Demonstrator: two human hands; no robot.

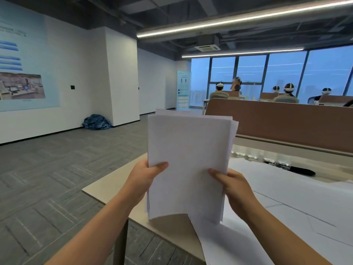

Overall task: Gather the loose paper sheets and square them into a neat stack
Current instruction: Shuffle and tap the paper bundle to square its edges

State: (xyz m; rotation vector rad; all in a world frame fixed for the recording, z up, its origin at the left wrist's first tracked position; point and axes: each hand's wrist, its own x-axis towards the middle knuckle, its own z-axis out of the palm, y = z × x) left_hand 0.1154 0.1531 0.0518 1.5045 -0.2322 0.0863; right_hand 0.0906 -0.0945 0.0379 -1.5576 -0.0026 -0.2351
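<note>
The person holds a stack of paper sheets [189,150] upright before them, over the near corner of the pale table [99,190]; the left hand [145,175] pinches the stack's left edge, its thumb laid flat across the front sheet and the other fingers hidden behind the paper; the right hand [236,188] pinches the right edge, thumb tip pressed on the front and the fingers curled round to the back; the sheets are not yet square, with several edges stepped out along the top and down the right side; whether the stack's bottom edge touches the table cannot be told; more loose white sheets [286,190] lie spread over the tabletop below and to the right of the stack; a black object [303,171] rests on the table beyond them, near a brown partition [286,121]; a blue bundle [96,121] sits on the grey carpet [57,169] by the white wall
</note>
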